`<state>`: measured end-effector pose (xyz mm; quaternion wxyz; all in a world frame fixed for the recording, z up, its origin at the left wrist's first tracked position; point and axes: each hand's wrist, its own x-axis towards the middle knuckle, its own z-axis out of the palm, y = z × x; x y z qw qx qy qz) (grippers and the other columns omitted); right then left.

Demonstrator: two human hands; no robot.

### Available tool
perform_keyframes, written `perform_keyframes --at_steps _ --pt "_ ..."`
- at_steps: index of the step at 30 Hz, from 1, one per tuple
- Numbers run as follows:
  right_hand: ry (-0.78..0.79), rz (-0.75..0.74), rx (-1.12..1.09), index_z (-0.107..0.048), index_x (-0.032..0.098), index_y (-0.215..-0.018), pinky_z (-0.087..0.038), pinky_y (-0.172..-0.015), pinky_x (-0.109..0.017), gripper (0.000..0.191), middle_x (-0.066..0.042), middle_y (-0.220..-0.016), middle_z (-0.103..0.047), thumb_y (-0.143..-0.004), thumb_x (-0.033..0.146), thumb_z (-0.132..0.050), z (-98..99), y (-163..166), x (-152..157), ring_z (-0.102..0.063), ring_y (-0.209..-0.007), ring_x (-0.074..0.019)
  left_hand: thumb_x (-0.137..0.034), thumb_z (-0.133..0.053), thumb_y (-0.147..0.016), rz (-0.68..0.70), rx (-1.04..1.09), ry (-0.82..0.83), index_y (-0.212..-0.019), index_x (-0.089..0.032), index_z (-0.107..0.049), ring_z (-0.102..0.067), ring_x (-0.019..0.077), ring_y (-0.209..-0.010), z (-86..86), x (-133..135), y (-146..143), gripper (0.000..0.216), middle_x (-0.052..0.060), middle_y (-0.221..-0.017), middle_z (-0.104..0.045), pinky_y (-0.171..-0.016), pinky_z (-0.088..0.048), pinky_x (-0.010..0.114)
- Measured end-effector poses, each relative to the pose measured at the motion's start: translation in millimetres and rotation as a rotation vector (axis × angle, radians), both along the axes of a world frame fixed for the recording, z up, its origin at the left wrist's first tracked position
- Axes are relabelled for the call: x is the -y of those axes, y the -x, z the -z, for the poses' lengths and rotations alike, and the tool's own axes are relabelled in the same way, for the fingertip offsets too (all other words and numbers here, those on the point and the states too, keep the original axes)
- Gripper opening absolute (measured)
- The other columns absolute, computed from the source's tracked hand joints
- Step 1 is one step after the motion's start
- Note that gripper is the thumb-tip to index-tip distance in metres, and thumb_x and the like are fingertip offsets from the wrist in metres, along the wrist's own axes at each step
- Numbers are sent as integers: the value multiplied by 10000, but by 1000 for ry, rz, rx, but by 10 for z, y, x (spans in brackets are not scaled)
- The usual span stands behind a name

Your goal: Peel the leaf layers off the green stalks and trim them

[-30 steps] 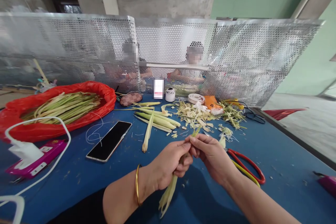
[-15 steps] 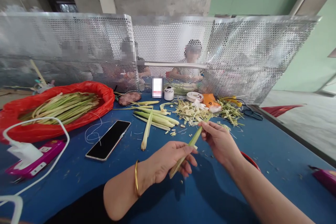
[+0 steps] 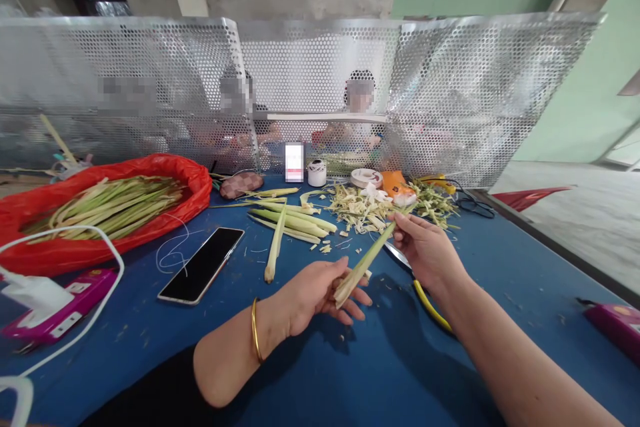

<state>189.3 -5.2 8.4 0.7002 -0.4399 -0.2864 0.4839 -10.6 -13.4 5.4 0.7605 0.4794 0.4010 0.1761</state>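
The right hand point(image 3: 430, 250) pinches the thin upper end of a pale green stalk point(image 3: 367, 260) between thumb and fingertips, holding it aslant above the blue tabletop point(image 3: 310, 380). The left hand point(image 3: 320, 290) is unclenched, fingers spread, with the stalk's frayed lower end lying over them rather than gripped. That makes the pinch the likely weak point: if the thin tip slides or tears, the stalk could slip off the loose fingers. Pulling hard at that narrow end might also split it lengthwise, since the wide end already looks ragged.

What look like scissors point(image 3: 431, 307) lie partly hidden beneath the right hand and forearm, so lowering that hand carelessly could knock them or meet the blade. Just beyond, the heap of scraps point(image 3: 357, 207) sits near the stalk's tip, and brushing it could scatter trimmings towards the loose stalks point(image 3: 303, 220) beside it
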Motion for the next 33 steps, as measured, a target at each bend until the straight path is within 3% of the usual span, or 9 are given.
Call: perform_keyframes --at_steps 3,9,18,22,26,29,33 --pt "7 9 -8 -733 115 -683 -366 -409 -117 402 38 -565 -515 -415 351 -918 -4 -34 -17 -431 -496 -32 -491 -388 -928 -6 -7 23 -944 -87 -665 -648 141 -603 8 -27 7 490 104 -826 -691 -553 -499 242" --pt "14 12 -3 -732 113 -678 -368 -403 -121 387 35 -554 -512 -430 347 -915 10 -31 -17 -433 -493 -35 -414 -622 -816 45 -51 -124 -867 -110 -683 -545 94 -542 8 -32 42 314 23 -690 -600 -517 -471 219" --pt "-24 -32 5 -722 141 -679 -378 -413 -144 338 34 -568 -519 -478 349 -899 -31 -24 -7 -440 -502 -48 -455 -602 -812 70 -51 -121 -920 -142 -701 -493 85 -523 40 -68 68 346 -9 -666 -546 -480 -413 209" --pt "-35 -49 33 -725 132 -699 -391 -434 -162 333 30 -553 -525 -519 366 -879 -67 11 24 -453 -499 -57 -467 -632 -796 158 -81 -179 -899 -131 -721 -557 92 -563 7 -128 141 362 9 -678 -602 -615 -465 229" --pt "-49 -108 36 -720 138 -716 -389 -455 -165 311 35 -567 -519 -565 372 -858 -84 67 71 -451 -506 -56 -555 -525 -843 255 -11 -91 -988 -124 -698 -676 176 -698 -78 -172 188 486 96 -832 -702 -700 -502 288" --pt "-53 -144 64 -721 141 -735 -380 -460 -179 300 26 -580 -533 -593 375 -844 -58 101 91 -451 -511 -66 -509 -565 -838 235 37 -67 -997 -136 -684 -687 184 -695 -97 -146 176 423 92 -853 -704 -679 -515 295" --pt "-69 -156 103 -720 153 -721 -376 -475 -192 270 21 -572 -543 -625 381 -829 -34 134 113 -452 -517 -75 -392 -636 -819 236 52 -177 -984 -150 -684 -682 165 -739 -80 -78 128 297 66 -844 -699 -744 -507 288"
